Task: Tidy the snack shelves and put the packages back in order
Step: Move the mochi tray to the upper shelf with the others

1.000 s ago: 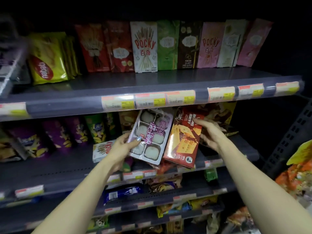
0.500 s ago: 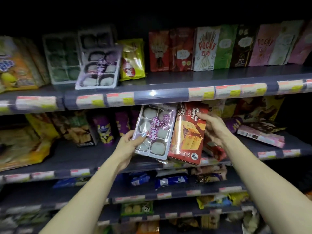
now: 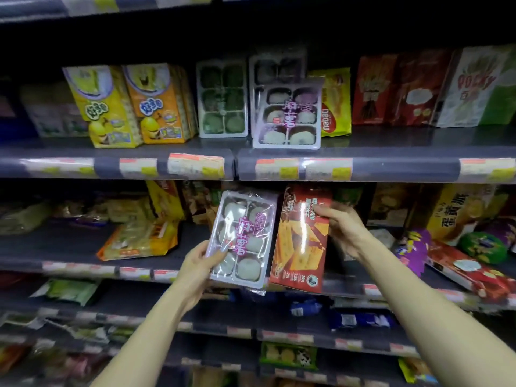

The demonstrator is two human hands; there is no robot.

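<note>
My left hand grips the lower left edge of a clear mochi tray with pink lettering, held upright in front of the middle shelf. My right hand holds a red cracker box by its upper right corner, right beside the tray. A matching mochi tray leans on the upper shelf, in front of a darker one, with a green mochi tray to its left.
Yellow and orange snack boxes stand on the upper shelf's left, a yellow Nabati bag and Pocky boxes on its right. Loose bags lie flat on the middle shelf's left; a red box and purple packs lie at right. Lower shelves hold scattered packets.
The view has swung left and slightly up, bringing the upper shelf's mochi trays to the centre. Both hands still hold the tray and the box side by side at the middle shelf.
</note>
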